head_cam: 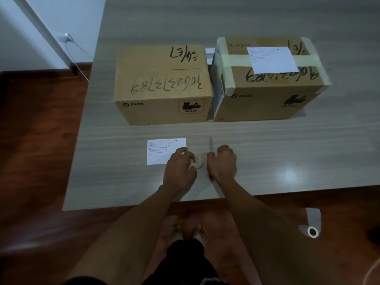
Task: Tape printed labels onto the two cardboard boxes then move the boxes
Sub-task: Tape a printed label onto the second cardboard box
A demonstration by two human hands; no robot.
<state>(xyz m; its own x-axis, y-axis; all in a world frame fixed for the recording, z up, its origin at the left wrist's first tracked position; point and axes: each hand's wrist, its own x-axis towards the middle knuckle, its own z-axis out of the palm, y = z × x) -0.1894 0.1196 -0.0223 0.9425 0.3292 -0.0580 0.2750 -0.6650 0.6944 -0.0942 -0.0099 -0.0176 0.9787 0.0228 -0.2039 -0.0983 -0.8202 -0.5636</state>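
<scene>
At the near edge of the grey wood-grain table (pixel 287 153), a small roll of clear tape (pixel 199 163) is held by the left hand (pixel 179 169), whose fingers are curled around it. Just to its right, a utility knife (pixel 211 148) is gripped in the clenched fingers of the right hand (pixel 223 163), with the blade pointed away from the person. A loose printed label (pixel 162 150), a white sheet with small dark print, is seen lying flat on the table, its near right corner covered by the left hand. Farther back, two brown cardboard boxes are set side by side, both marked with handwritten black figures. The left box (pixel 163 87) carries no label. On top of the right box (pixel 267 79), which is banded with pale tape, a second white label (pixel 272 59) is seen.
</scene>
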